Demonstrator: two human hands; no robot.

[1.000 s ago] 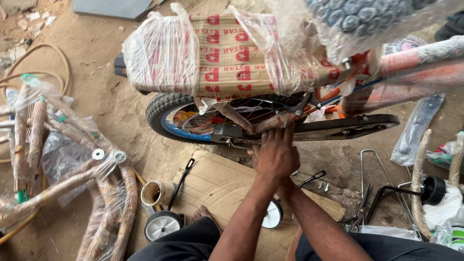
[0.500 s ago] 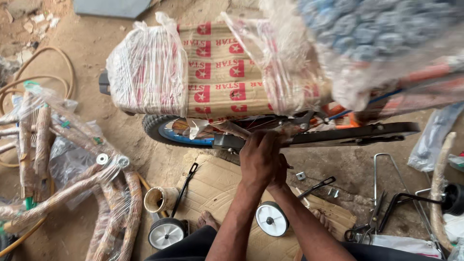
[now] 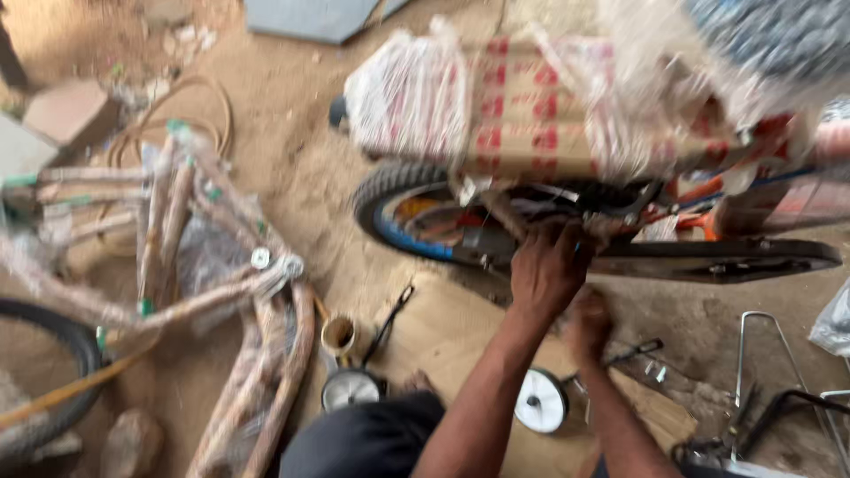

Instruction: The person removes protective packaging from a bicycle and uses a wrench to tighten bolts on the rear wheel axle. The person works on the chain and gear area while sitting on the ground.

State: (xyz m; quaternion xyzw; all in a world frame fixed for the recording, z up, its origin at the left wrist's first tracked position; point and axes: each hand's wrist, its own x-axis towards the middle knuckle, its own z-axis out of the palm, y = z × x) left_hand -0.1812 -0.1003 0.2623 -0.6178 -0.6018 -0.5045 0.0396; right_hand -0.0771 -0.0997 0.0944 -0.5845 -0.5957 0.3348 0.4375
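A small bicycle wrapped in clear plastic and printed cardboard [image 3: 531,115] stands before me, its black tyre with a blue rim [image 3: 398,208] on the sandy ground. A black chain guard [image 3: 708,261] runs to the right. My left hand [image 3: 549,265] reaches up to the frame beside the rear wheel, fingers curled over a part there. My right hand [image 3: 589,323] sits just below it, fingers bent; blur hides what it holds. A white training wheel [image 3: 540,400] lies under my arms on a flat cardboard sheet [image 3: 443,327].
Wrapped bicycle frames [image 3: 221,292] lie at the left, beside a black tyre [image 3: 53,354]. A second small wheel [image 3: 350,388] and a brown tape roll [image 3: 338,336] lie near my knee. Bent metal brackets [image 3: 761,354] and small bolts are at the right.
The view has swung left, so the bicycle now sits further right. My hands, clasped together before, have parted: the right one has dropped below the left.
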